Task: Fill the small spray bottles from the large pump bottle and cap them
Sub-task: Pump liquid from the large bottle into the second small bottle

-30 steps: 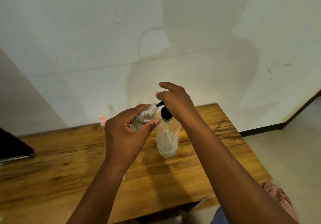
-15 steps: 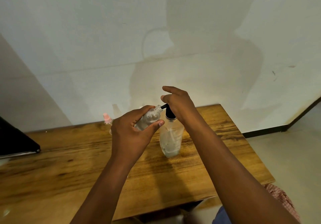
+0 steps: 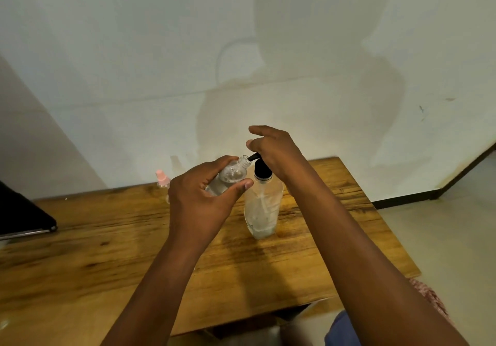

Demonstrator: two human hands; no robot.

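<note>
My left hand (image 3: 200, 200) grips a small clear spray bottle (image 3: 230, 175), uncapped and tilted, its open neck held up against the black spout of the large pump bottle (image 3: 261, 211). That large clear bottle stands upright on the wooden table (image 3: 107, 251) and holds a little liquid. On top of its black pump head rests my right hand (image 3: 273, 151), with the index finger lifted and the other fingers curled over the pump. Behind my left hand a pink-capped small bottle (image 3: 161, 178) shows partly at the table's far edge.
A dark flat object (image 3: 24, 217) with a metal edge lies at the table's left end. A white wall rises right behind the table. Pale floor lies to the right, past the table's right edge. Blue and pink checked cloth shows at the bottom right.
The view has shifted a little; both hands and the two bottles keep the same pose, the small bottle's neck still at the pump spout.
</note>
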